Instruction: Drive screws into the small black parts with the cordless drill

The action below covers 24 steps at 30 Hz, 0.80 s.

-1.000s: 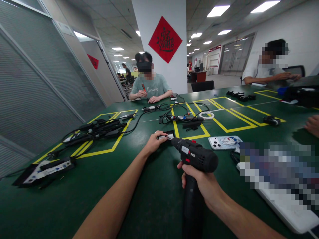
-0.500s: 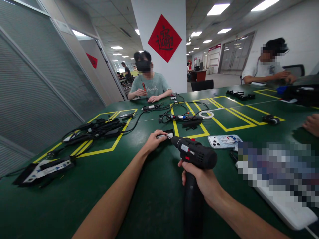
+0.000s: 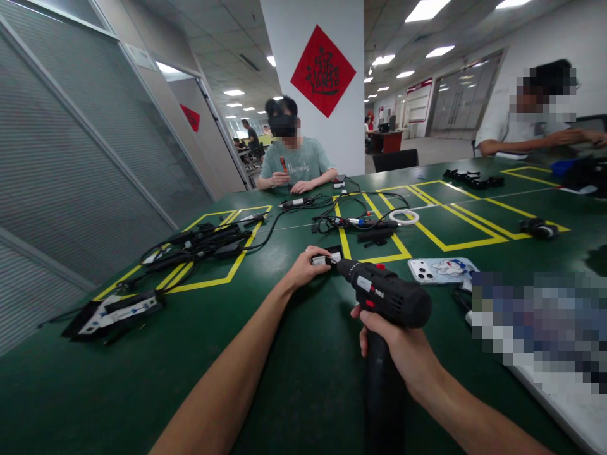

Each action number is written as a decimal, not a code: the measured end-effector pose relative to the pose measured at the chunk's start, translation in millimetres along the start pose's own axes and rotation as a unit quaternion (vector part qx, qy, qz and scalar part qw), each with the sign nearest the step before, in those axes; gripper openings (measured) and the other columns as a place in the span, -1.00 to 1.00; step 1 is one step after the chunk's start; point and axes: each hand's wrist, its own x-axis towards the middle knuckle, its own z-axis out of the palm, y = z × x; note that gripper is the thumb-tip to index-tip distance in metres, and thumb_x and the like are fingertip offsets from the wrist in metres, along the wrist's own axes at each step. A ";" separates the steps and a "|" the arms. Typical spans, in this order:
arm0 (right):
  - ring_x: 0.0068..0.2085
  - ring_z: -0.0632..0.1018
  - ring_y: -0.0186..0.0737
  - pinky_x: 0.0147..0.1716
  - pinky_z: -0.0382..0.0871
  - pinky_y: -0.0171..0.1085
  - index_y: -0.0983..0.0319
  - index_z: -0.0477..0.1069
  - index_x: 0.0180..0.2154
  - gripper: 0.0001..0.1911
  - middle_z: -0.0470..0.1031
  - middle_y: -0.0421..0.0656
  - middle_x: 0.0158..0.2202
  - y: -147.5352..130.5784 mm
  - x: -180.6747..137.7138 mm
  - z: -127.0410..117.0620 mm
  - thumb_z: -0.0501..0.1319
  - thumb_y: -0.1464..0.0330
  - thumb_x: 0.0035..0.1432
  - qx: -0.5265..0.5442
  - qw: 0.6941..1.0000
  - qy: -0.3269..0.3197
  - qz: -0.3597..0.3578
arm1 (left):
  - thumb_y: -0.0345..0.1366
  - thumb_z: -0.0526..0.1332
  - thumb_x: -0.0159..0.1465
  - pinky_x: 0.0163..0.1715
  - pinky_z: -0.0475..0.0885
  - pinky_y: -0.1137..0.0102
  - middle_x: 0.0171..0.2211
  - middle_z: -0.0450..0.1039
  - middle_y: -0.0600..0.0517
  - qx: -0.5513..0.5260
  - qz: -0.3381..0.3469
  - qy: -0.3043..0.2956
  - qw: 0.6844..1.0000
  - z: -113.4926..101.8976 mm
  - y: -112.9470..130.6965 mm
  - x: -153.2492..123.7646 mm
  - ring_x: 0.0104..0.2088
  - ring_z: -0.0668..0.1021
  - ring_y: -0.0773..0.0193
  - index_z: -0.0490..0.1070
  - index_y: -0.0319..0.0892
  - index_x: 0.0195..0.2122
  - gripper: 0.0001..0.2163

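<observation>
My right hand is wrapped round the grip of a black cordless drill. The drill's nose points left at a small black and white part on the green table. My left hand pinches that part and holds it against the table. The drill tip sits right at the part's near right end.
A phone in a cartoon case lies right of the drill, with a white device beyond. Black cables and tools spread at the left. A person sits across; another person sits at the far right.
The view has shifted slightly, so everything sits a bit further right. My hands and the drill keep the same pose at the small part.
</observation>
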 end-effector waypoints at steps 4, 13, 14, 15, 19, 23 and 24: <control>-0.56 0.40 -0.31 -0.50 0.26 -0.33 0.32 0.41 -0.43 -0.73 0.40 -0.18 -0.66 0.6 -0.2 1.8 0.18 0.20 0.04 -0.037 0.999 -0.001 0.002 | -0.23 0.31 0.03 -0.04 0.32 0.26 -0.16 0.38 -0.01 0.000 0.001 0.011 1.000 2.5 -2.2 -0.1 -0.11 0.44 0.15 0.49 -0.10 -0.19 -0.71; -0.57 0.40 -0.31 -0.50 0.26 -0.33 0.29 0.39 -0.27 -0.71 0.39 -0.23 -0.66 -0.6 -1.3 1.8 0.18 0.20 0.05 -0.004 1.000 -0.006 -0.005 | -0.18 0.26 0.10 -0.01 0.30 0.26 -0.15 0.40 -0.01 -0.005 0.008 0.019 1.000 1.1 -0.6 0.3 -0.09 0.44 0.16 0.50 -0.10 -0.18 -0.74; -0.57 0.40 -0.32 -0.50 0.27 -0.33 0.29 0.39 -0.26 -0.71 0.39 -0.23 -0.66 -0.3 -0.9 1.1 0.18 0.20 0.05 -0.001 1.000 -0.009 -0.004 | -0.17 0.25 0.11 -0.01 0.30 0.26 -0.15 0.40 -0.01 -0.006 0.007 0.021 1.000 1.2 -0.1 0.1 -0.09 0.44 0.16 0.50 -0.10 -0.19 -0.75; -0.57 0.40 -0.32 -0.50 0.27 -0.33 0.29 0.40 -0.26 -0.71 0.39 -0.23 -0.66 -0.1 -0.7 0.4 0.18 0.21 0.06 0.002 1.000 -0.011 -0.003 | -0.17 0.23 0.13 -0.01 0.30 0.26 -0.15 0.40 -0.02 -0.007 0.006 0.023 1.000 1.5 0.3 -0.1 -0.09 0.44 0.17 0.50 -0.10 -0.19 -0.75; -0.57 0.40 -0.32 -0.51 0.26 -0.34 0.29 0.40 -0.27 -0.72 0.40 -0.22 -0.65 -0.6 -1.4 -0.5 0.18 0.21 0.05 0.002 1.000 -0.018 0.002 | -0.17 0.21 0.14 0.02 0.28 0.25 -0.16 0.41 -0.02 -0.009 0.002 0.035 0.999 3.7 1.0 -0.3 -0.08 0.43 0.16 0.51 -0.11 -0.21 -0.76; -0.57 0.40 -0.32 -0.49 0.27 -0.33 0.28 0.40 -0.30 -0.75 0.39 -0.23 -0.65 -1.5 -3.9 0.1 0.19 0.23 0.04 0.005 1.000 -0.002 0.003 | -0.17 0.21 0.14 0.02 0.29 0.22 -0.17 0.42 -0.03 -0.010 -0.004 0.046 0.999 5.5 1.2 0.5 -0.09 0.44 0.14 0.52 -0.12 -0.23 -0.77; -0.57 0.40 -0.31 -0.49 0.28 -0.32 0.28 0.40 -0.31 -0.75 0.39 -0.23 -0.65 -1.5 -4.7 0.2 0.20 0.23 0.03 0.006 1.000 0.004 0.005 | -0.17 0.21 0.13 0.01 0.29 0.22 -0.17 0.42 -0.03 -0.010 -0.005 0.047 0.999 5.7 1.3 0.7 -0.09 0.44 0.14 0.52 -0.12 -0.24 -0.77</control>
